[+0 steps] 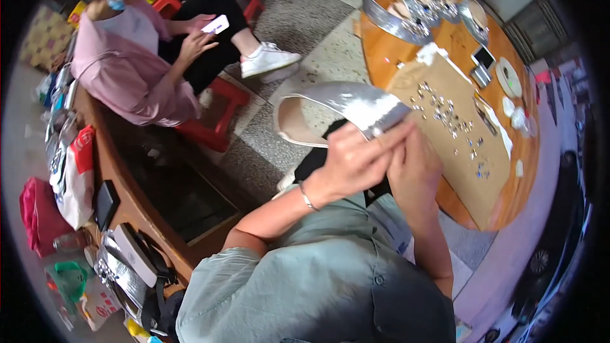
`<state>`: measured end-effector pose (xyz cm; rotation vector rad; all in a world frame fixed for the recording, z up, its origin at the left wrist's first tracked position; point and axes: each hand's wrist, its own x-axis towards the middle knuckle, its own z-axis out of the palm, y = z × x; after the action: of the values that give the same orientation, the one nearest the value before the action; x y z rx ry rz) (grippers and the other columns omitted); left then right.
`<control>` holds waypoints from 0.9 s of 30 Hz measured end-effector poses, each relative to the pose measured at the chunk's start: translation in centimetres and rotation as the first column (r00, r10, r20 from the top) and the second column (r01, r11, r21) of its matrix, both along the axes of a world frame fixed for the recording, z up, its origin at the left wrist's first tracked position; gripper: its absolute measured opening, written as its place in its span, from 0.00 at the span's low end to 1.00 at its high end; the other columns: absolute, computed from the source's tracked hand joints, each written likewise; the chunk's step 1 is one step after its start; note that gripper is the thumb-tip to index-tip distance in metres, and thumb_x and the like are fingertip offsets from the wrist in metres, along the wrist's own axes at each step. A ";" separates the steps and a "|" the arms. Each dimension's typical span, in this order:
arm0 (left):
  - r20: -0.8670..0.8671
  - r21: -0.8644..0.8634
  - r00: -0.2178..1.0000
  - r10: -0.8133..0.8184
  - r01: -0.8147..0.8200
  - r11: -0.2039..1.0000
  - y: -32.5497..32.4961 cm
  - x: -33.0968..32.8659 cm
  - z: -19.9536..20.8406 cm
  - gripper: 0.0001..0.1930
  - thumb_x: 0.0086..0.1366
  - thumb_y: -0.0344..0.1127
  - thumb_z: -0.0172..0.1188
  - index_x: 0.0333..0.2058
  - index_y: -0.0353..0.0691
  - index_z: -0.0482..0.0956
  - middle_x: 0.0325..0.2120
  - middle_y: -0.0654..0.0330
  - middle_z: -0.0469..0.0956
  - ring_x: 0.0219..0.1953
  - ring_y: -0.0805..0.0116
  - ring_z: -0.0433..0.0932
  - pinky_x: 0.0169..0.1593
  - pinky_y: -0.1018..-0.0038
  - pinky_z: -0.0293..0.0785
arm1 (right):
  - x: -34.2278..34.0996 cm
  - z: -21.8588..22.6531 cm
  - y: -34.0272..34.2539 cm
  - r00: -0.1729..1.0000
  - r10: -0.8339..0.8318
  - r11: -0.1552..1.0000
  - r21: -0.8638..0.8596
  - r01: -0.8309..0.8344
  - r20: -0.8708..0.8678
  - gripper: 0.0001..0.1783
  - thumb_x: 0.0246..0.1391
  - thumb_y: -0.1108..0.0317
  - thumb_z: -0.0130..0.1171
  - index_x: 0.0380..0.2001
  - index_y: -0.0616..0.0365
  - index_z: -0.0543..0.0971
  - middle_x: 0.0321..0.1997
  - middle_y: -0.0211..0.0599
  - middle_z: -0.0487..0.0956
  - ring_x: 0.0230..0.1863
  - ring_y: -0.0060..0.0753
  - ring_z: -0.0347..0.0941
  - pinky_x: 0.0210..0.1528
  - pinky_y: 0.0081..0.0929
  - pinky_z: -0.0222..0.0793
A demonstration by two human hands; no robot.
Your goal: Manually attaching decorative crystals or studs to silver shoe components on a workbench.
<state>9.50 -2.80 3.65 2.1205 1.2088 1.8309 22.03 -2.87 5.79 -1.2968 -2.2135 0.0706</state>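
Observation:
A curved silver shoe upper (359,103) with a beige lining hangs in front of me, its open loop toward the left. My left hand (352,160) is closed on its lower edge, with a bracelet round the wrist. Against the right end of the upper, my right hand (416,164) is closed too, its fingers pressed together beside the left fingertips. The tips overlap, so whatever small thing may sit between them is hidden. Just beyond my right hand, many loose shiny rhinestones (445,114) lie scattered over a brown cardboard sheet (467,187).
Several similar silver uppers (387,16) with stones stand at the far end of the round wooden table (381,57). Tweezers (487,117) and a white plate (508,77) lie there too. At left, a person (127,63) with a phone sits on a red stool (219,114), beside a cluttered wooden counter (105,146).

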 end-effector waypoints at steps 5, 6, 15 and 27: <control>-0.009 -0.028 1.000 0.013 -0.013 1.000 0.0 -0.5 -1.6 0.22 0.43 0.18 0.53 0.38 0.43 0.82 0.39 0.57 0.79 0.34 0.64 0.79 0.38 0.75 0.74 | -0.4 -0.7 -0.3 0.917 -0.241 0.955 -0.246 0.166 -0.316 0.12 0.56 0.70 0.46 0.43 0.63 0.70 0.32 0.46 0.71 0.32 0.41 0.71 0.35 0.32 0.67; -0.014 -0.025 0.999 0.034 -0.034 0.999 0.0 -1.1 -1.9 0.22 0.43 0.18 0.53 0.38 0.43 0.82 0.39 0.57 0.79 0.34 0.64 0.79 0.38 0.75 0.74 | 0.1 -0.2 -0.1 0.905 -0.294 0.935 -0.289 0.205 -0.308 0.13 0.58 0.69 0.45 0.43 0.63 0.71 0.34 0.45 0.70 0.34 0.38 0.71 0.37 0.30 0.67; 0.042 -0.034 0.860 -0.509 0.511 0.859 0.5 -1.9 -1.3 0.23 0.39 0.18 0.51 0.34 0.48 0.84 0.37 0.61 0.79 0.44 0.61 0.75 0.52 0.65 0.66 | 6.5 -0.1 2.6 0.833 -0.134 0.543 -0.743 -0.392 -0.537 0.08 0.51 0.78 0.52 0.36 0.67 0.74 0.34 0.30 0.68 0.35 0.21 0.67 0.37 0.17 0.63; 0.667 -0.297 0.700 -0.254 0.562 0.772 0.8 -3.9 -0.4 0.16 0.52 0.20 0.56 0.42 0.33 0.78 0.37 0.58 0.79 0.39 0.73 0.77 0.45 0.78 0.70 | 15.6 0.9 4.2 -0.425 -0.536 0.559 0.071 -0.826 -0.729 0.16 0.61 0.73 0.40 0.51 0.62 0.67 0.23 0.25 0.65 0.18 0.13 0.56 0.19 0.11 0.52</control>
<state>5.55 -2.02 3.28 1.2473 0.7985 1.5671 37.61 1.36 6.74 -0.1927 -0.3303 1.9086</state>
